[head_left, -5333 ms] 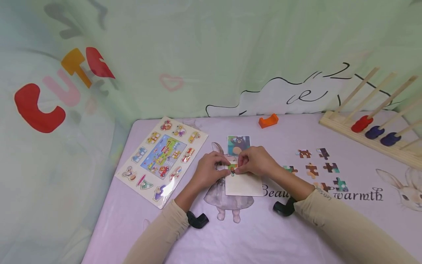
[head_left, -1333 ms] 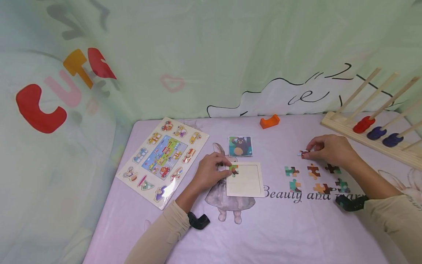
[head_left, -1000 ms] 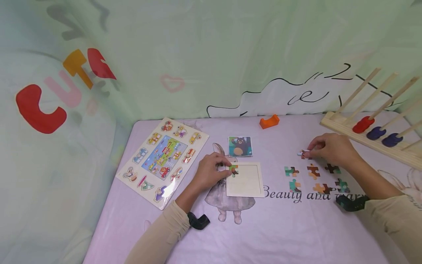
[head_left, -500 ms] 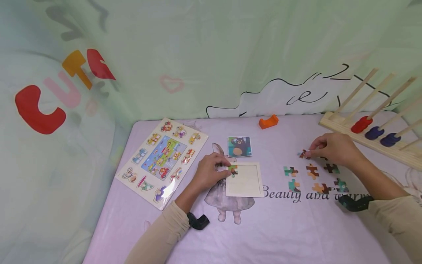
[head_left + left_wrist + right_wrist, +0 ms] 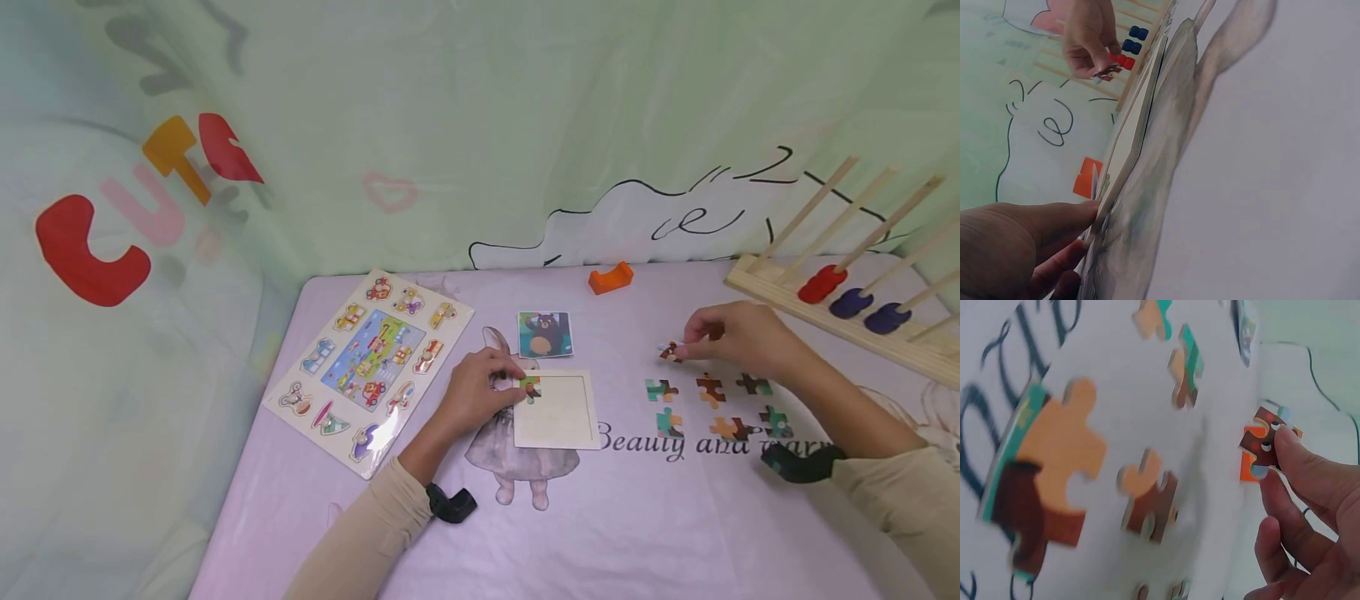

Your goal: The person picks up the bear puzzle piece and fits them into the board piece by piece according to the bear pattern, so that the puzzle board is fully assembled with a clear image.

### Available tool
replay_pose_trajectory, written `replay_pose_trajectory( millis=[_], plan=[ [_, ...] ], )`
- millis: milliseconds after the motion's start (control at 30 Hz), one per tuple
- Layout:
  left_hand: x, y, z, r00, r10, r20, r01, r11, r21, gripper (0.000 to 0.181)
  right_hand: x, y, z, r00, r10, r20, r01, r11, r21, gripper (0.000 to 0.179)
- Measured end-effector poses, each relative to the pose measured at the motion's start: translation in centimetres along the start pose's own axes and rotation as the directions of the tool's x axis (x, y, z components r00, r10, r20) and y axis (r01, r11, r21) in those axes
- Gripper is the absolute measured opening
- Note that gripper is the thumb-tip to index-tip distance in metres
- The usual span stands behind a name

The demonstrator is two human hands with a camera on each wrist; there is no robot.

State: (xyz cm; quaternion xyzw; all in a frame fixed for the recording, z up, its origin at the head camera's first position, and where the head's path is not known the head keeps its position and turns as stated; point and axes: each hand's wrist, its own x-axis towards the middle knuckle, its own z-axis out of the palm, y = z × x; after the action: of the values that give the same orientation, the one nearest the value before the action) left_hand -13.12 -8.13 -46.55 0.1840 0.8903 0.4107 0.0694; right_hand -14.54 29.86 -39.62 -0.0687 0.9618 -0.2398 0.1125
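Note:
My right hand [image 5: 742, 337] pinches a brown jigsaw piece [image 5: 1266, 440] printed with a bear's eyes, between thumb and finger. It is raised off the table, as the left wrist view also shows. My left hand [image 5: 480, 387] grips the upper left corner of a square wooden puzzle tray [image 5: 558, 421], thumb and fingers at its edge. One green and brown jigsaw piece [image 5: 532, 387] lies in that corner of the tray. Below the right hand several loose pieces lie in rows, among them a brown and peach piece [image 5: 710, 388] and a teal piece [image 5: 776, 421].
A bear picture card [image 5: 545, 334] lies just behind the tray. At the left is a vehicle peg puzzle board [image 5: 307, 433]. An orange block [image 5: 611, 277] sits at the back, and a wooden rack with rods [image 5: 780, 292] and red and blue beads stands at the right.
My right hand has left the tray corner, moved right to the loose pieces and taken the eye piece, now lifted and shifted slightly left. My left hand stays at the tray.

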Motion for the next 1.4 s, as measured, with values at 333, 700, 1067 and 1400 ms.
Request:
replay_pose_trajectory(
  millis=[333, 700, 1067, 1400],
  plan=[
    [0.0, 0.0, 0.1, 1.0, -0.006, 0.001, 0.006, 1.0, -0.006, 0.017, 0.1, -2.3, 0.6, 0.998, -0.056, 0.019, 0.055, 0.997, 0.062, 0.017],
    [0.0, 0.0, 0.1, 1.0, 0.004, -0.005, -0.004, 1.0, -0.007, 0.016, 0.2, -4.8, 1.8, 0.995, -0.058, 0.081, 0.041, 0.979, 0.199, 0.013],
    [0.0, 0.1, 0.0, 1.0, -0.004, -0.003, 0.004, 1.0, -0.007, 0.016, 0.5, -6.1, 3.6, 0.992, -0.099, 0.074, 0.081, 0.974, 0.213, 0.007],
    [0.0, 0.0, 0.0, 1.0, -0.005, 0.001, 0.005, 1.0, -0.005, 0.016, 0.7, -7.5, 4.8, 0.989, -0.124, 0.085, 0.102, 0.97, 0.223, 0.019]
  ],
)
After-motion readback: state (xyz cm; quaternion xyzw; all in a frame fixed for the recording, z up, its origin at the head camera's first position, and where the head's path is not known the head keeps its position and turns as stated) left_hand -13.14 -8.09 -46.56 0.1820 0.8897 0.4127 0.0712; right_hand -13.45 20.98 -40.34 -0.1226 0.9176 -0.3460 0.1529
